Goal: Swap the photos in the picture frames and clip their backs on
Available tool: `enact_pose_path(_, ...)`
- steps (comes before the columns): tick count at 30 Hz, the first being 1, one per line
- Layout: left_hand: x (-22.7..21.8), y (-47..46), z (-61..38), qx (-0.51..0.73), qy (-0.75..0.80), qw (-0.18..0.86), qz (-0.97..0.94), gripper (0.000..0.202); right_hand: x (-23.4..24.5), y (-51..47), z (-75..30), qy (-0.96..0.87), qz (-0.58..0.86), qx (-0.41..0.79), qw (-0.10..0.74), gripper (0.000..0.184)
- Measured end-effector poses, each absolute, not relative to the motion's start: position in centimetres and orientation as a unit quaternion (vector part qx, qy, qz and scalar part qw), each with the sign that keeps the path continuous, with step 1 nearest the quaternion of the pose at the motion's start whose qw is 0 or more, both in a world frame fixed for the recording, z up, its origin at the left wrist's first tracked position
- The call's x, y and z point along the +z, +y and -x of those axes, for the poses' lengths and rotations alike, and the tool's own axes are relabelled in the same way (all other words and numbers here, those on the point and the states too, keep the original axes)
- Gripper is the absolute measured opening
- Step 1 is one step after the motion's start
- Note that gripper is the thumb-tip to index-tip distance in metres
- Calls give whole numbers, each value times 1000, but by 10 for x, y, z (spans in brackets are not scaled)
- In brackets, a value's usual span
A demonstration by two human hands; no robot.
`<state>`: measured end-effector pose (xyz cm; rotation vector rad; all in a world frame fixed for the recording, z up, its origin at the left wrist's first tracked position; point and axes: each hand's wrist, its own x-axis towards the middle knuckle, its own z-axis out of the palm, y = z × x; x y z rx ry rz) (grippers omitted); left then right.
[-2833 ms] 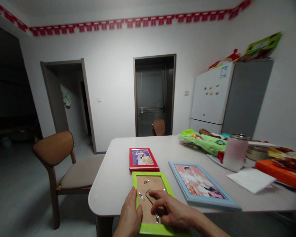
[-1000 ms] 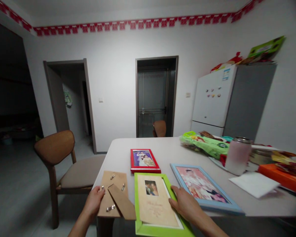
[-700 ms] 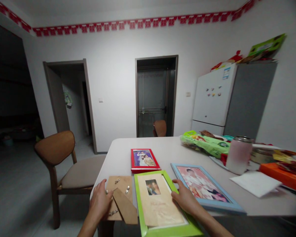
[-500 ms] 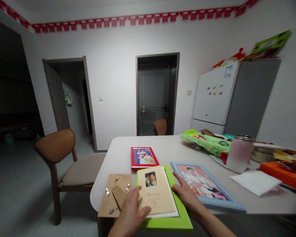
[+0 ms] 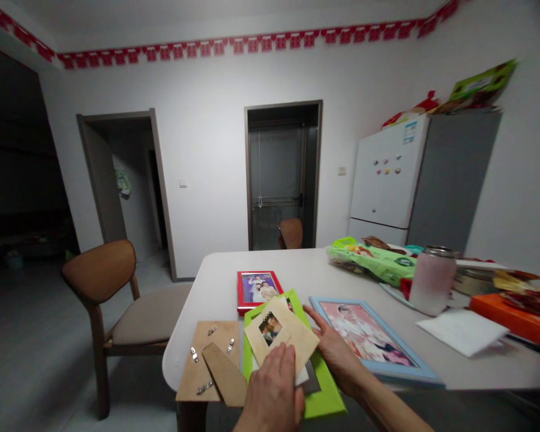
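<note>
My left hand (image 5: pixel 274 384) holds a cream photo card (image 5: pixel 299 336), its fingers laid over the lower part. The card sits turned at an angle above a lime-green photo frame (image 5: pixel 327 393) and bears a small picture of two people. Under the card a white sheet shows in part. My right hand (image 5: pixel 339 357) grips the frame's right side, index finger stretched along the edge. Left of the frame lies a brown backing board (image 5: pixel 186 384) with metal clips and a stand flap (image 5: pixel 225 375). A red photo frame (image 5: pixel 240 294) lies behind; a light-blue photo frame (image 5: pixel 378 327) is at the right.
On the right of the white table (image 5: pixel 220 264) are a pink jar (image 5: pixel 433 282), a green packet (image 5: pixel 373 264), a white paper (image 5: pixel 463 330) and an orange box (image 5: pixel 513 318). A chair (image 5: pixel 101 270) stands at the left, and a fridge (image 5: pixel 382 180) behind.
The cream card has turned on the green frame, its lower end swinging right. My left hand has moved right with it, uncovering more of the stand flap. My right hand stays at the frame.
</note>
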<state>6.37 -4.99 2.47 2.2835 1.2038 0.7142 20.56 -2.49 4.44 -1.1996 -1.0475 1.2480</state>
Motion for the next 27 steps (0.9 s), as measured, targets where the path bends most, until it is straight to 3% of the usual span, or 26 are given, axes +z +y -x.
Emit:
enact_pose_path(4, 24, -42, -43, 347, 469, 204, -786, 49, 30, -15, -216, -464, 533, 489, 511, 77)
enact_pose_path(8, 15, -25, -7, 481, 538, 240, -649, 35, 7, -4, -234, -557, 632, 356, 404, 65)
enact_pose_path(12, -14, -12, 19, 567, 515, 404, -501, 30, -15, 3, -245, -646, 684, 173, 292, 54)
enact_pose_path(17, -42, -11, 25, 611, 422, 548, -385, 33, -24, 2, -242, -698, 681, 75, 211, 41)
enact_pose_path(22, -41, -18, 20, 650, 384, 575, -315, 32, -22, -13, -216, -720, 649, 54, 239, 37)
enact_pose_path(27, -31, -24, 12, 659, 353, 602, -281, 33, -20, -22, -182, -731, 563, 215, 319, 33)
